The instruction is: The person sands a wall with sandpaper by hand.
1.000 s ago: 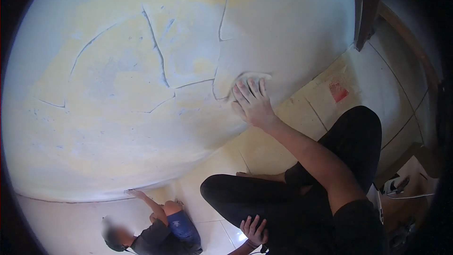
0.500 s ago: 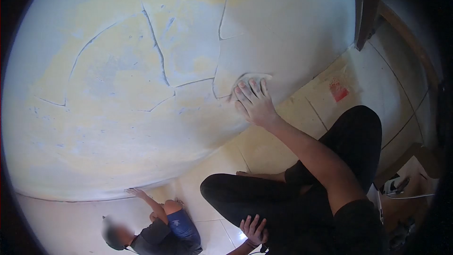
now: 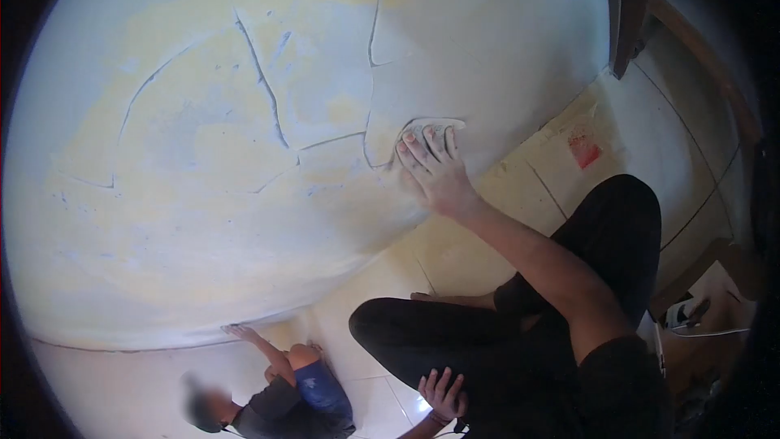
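My right hand [image 3: 439,171] is pressed flat against the cracked wall [image 3: 317,203], fingers spread over a pale, thin piece [image 3: 443,123] whose edge shows above the fingertips. The wall has yellowish and grey patches, and dark crack lines run down to the left of this hand. My left hand [image 3: 443,394] rests on the dark-clothed leg [image 3: 439,341], its fingers apart and nothing in it.
A co-worker [image 3: 276,398] sits at the lower left, one hand touching the wall's base. Floor tiles [image 3: 455,252] bear a red patch [image 3: 583,149]. An open box [image 3: 707,301] with a cable stands lower right; a dark wooden post [image 3: 630,16] is upper right.
The view has shifted slightly. My right hand stays on the pale piece at nearly the same place on the wall; my left hand remains on the leg.
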`<action>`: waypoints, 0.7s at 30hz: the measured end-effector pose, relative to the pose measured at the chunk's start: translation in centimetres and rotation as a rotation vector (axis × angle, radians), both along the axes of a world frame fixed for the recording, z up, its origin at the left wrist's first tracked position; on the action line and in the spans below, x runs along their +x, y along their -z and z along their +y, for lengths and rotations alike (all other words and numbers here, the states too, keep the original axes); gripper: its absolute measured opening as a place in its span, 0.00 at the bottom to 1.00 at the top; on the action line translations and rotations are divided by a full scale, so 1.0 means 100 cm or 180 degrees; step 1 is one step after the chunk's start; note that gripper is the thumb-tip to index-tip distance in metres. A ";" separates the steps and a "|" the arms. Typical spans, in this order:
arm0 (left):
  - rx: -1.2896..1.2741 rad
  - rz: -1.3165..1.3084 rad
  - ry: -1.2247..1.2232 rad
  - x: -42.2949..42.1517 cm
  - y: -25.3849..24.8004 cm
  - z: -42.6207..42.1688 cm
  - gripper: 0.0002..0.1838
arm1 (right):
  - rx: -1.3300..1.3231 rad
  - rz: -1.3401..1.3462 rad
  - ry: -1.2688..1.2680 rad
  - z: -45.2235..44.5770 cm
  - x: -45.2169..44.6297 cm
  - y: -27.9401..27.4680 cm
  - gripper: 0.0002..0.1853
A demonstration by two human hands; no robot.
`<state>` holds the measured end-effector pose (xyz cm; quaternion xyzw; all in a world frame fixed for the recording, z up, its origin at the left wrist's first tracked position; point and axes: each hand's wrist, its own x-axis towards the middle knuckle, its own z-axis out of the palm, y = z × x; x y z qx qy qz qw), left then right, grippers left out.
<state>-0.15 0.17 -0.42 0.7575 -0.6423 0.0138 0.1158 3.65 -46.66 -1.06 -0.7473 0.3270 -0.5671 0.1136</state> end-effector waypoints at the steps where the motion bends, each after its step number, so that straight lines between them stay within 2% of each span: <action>1: -0.0027 0.0049 -0.0074 -0.003 -0.001 -0.002 0.19 | 0.0216 -0.0119 -0.0011 0.001 0.000 -0.018 0.29; 4: -0.0033 0.0006 -0.0100 -0.002 0.001 0.001 0.20 | 0.0229 -0.0340 -0.0134 -0.003 -0.012 -0.091 0.28; 7: -0.0019 -0.0006 -0.0071 -0.001 0.000 0.001 0.20 | -0.0241 -0.0018 -0.0064 -0.020 -0.009 -0.058 0.30; 9: -0.0023 0.0006 -0.0039 -0.001 -0.001 -0.002 0.20 | -0.0290 0.0250 0.0043 -0.021 -0.005 0.007 0.32; 11: -0.0005 0.0009 -0.0021 -0.001 -0.002 -0.002 0.19 | -0.0225 0.0342 0.0098 -0.015 -0.007 0.027 0.32; 14: 0.0066 0.0006 -0.0034 -0.001 -0.003 0.000 0.20 | 0.0031 0.0083 0.0187 -0.008 -0.008 0.006 0.32; 18: 0.0081 0.0015 -0.0102 0.000 0.002 0.004 0.21 | 0.0113 -0.0290 0.0185 -0.014 -0.014 -0.091 0.32; 19: 0.0040 0.0017 -0.0073 0.001 0.002 0.002 0.21 | 0.0046 -0.0341 0.0195 -0.020 -0.018 -0.101 0.32; 21: -0.0048 0.0022 -0.0019 0.001 0.001 0.000 0.20 | -0.0125 -0.0228 0.0192 -0.029 -0.016 -0.082 0.33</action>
